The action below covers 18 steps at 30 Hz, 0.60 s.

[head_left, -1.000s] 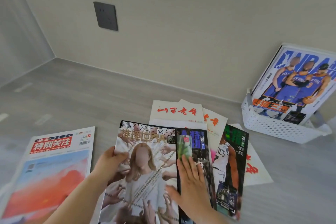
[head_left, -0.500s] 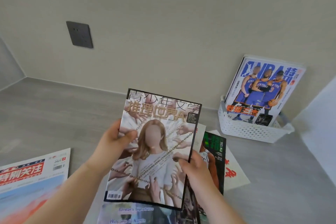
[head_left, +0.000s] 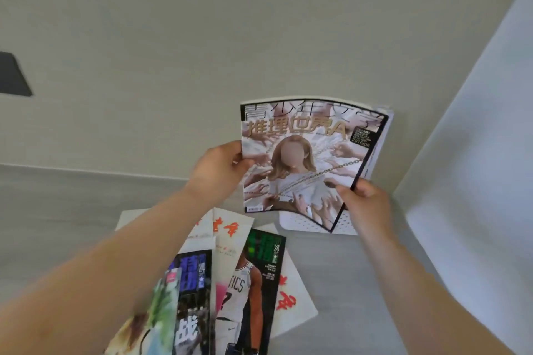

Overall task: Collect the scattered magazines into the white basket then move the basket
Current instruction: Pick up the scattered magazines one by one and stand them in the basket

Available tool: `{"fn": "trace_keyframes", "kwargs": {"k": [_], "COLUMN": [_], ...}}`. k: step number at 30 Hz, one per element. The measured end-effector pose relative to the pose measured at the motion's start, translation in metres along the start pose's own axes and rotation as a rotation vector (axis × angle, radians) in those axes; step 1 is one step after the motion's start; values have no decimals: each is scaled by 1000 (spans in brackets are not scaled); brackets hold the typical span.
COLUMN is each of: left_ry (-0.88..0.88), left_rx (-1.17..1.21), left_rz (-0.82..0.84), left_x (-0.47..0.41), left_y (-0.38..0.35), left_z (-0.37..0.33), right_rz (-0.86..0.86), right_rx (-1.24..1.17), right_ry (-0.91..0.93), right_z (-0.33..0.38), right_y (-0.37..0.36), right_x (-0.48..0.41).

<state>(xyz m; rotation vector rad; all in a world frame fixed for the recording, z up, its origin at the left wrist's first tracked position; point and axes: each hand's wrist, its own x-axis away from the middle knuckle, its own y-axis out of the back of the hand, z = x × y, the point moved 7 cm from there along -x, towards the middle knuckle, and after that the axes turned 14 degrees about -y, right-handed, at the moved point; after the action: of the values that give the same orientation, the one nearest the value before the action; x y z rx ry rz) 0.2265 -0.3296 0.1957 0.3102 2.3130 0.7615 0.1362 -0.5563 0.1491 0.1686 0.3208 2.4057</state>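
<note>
I hold a magazine with a chained blonde figure on its cover (head_left: 305,153) upright in the air, in front of the white basket (head_left: 305,223). My left hand (head_left: 219,170) grips its left edge and my right hand (head_left: 366,204) grips its lower right corner. The cover bends slightly. Most of the basket is hidden behind the magazine; only its perforated lower wall shows. The edge of another magazine (head_left: 382,135) standing in the basket peeks out at the right. Several magazines lie fanned on the floor below, among them a basketball issue (head_left: 253,282) and a dark issue (head_left: 193,302).
White magazines with red characters (head_left: 227,228) lie under the fan on the grey floor. The beige wall runs close behind the basket. A pale panel (head_left: 476,153) rises at the right. A dark wall socket (head_left: 13,75) sits at the far left.
Both hands lifted the chained-figure magazine off the pile and carried it right and forward until it covers the basket. The view swung right, so the red-titled magazine at the left left the frame.
</note>
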Motion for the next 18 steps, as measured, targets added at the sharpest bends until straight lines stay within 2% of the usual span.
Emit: {"fn": "trace_keyframes", "kwargs": {"k": [4, 8, 13, 18], "left_ry": [-3, 13, 135, 217], "left_rx": [-105, -277, -208, -192], "left_rz": [56, 158, 225, 274], "left_x": [-52, -83, -89, -82], "left_y": [-44, -85, -121, -148], "left_z": [-15, -12, 12, 39], "right_rz": [-98, -165, -122, 21], "right_rx": [-41, -43, 19, 49], "right_ry": [54, 9, -62, -139], "right_z": [15, 2, -34, -69], "right_y": [36, 54, 46, 28], "right_x": [-58, -107, -138, -149]}}
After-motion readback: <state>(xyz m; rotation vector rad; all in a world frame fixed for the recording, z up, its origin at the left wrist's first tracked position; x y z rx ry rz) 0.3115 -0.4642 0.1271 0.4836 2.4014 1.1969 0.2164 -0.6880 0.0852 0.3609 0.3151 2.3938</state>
